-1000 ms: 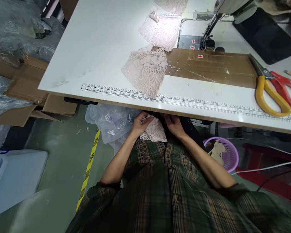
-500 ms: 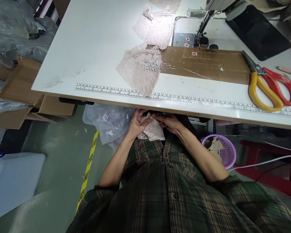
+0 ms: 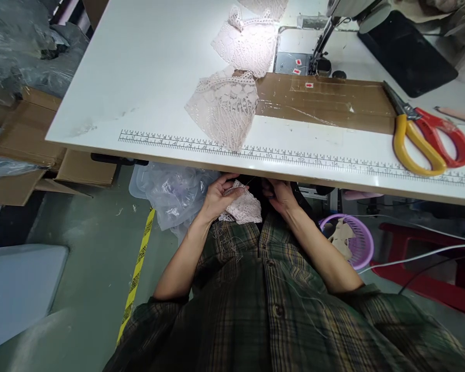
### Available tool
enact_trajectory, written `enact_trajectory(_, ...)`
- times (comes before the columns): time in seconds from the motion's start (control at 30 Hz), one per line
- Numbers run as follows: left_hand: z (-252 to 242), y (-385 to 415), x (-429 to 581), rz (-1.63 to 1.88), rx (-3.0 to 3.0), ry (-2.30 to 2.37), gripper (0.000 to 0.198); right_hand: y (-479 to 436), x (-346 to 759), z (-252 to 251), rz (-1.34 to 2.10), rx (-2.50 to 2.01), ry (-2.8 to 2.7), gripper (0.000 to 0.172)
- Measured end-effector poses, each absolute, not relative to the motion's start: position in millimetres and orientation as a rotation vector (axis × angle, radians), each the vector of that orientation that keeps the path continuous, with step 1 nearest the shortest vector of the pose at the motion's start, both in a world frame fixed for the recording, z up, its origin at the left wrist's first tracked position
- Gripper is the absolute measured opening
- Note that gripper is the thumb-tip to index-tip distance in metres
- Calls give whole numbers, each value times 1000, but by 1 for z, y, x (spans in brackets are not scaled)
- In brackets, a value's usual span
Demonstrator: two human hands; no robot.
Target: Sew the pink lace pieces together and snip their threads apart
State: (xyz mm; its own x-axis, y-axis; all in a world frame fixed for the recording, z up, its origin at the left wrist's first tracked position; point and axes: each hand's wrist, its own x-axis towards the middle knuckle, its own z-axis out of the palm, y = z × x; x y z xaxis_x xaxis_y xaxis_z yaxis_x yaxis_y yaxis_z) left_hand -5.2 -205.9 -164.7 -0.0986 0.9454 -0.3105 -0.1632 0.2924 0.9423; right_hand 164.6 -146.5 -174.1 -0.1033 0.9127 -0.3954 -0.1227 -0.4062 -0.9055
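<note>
Below the table's front edge, my left hand (image 3: 214,198) pinches a small pale pink lace piece (image 3: 245,207) between thumb and fingers, close to my lap. My right hand (image 3: 282,196) is a little to the right of the lace, apart from it. Its fingers are curled, partly in the shadow of the table; a small bluish spot shows at them, but what they hold cannot be made out. On the tabletop above lie more lace pieces: one (image 3: 227,111) overhangs the printed ruler, and another (image 3: 250,46) sits under the lamp's light.
A sewing machine (image 3: 321,57) stands at the table's back, behind a brown cardboard strip (image 3: 325,103). Scissors (image 3: 422,137) with yellow and red handles lie at right. A purple basket (image 3: 366,243), red stool (image 3: 406,268), plastic bags (image 3: 174,194) and cartons (image 3: 31,134) surround the table (image 3: 101,93).
My right hand has drawn away from the lace to the right, and its fingers have curled in. My left hand keeps its hold on the lace. The view has shifted slightly.
</note>
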Motion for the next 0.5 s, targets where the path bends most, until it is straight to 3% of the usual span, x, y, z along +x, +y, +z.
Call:
enact_trajectory(0.23, -154, -205, -6, 1105, 844, 1287, 61, -175, 184, -164, 1463, -1459, -1447, 57)
enact_trajectory(0.5, -139, -200, -8, 1043, 857, 1239, 54, -185, 177, -156, 1413, -1309, -1790, 58)
